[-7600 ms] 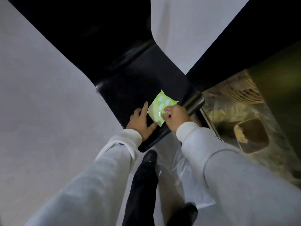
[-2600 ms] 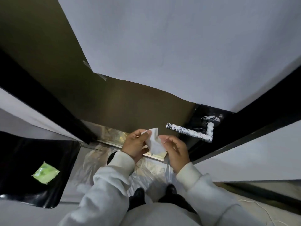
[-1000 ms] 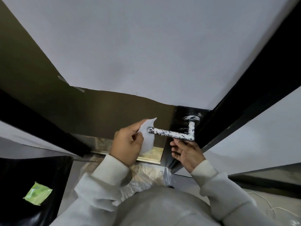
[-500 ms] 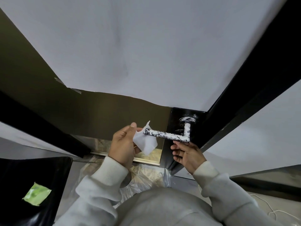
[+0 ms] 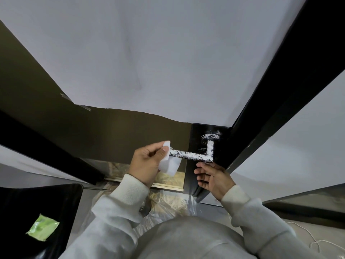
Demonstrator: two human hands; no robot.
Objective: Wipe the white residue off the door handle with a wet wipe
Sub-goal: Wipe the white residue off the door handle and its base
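A black lever door handle [image 5: 194,156], speckled with white residue, sticks out to the left from a black door edge. My left hand [image 5: 147,163] grips a white wet wipe [image 5: 170,164] and holds it against the free left tip of the lever. Part of the wipe hangs below the bar. My right hand [image 5: 212,179] sits just under the handle's right end, fingers loosely spread, touching the door edge and holding nothing.
A green wipe packet [image 5: 42,229] lies on a black seat [image 5: 22,212] at the lower left. Clear plastic sheeting [image 5: 171,204] covers the floor below the handle. A white cord [image 5: 315,242] trails on the floor at the lower right.
My left hand has brought the wipe from beside the handle onto its left tip and closed around it. My right hand has stayed under the handle's right end.
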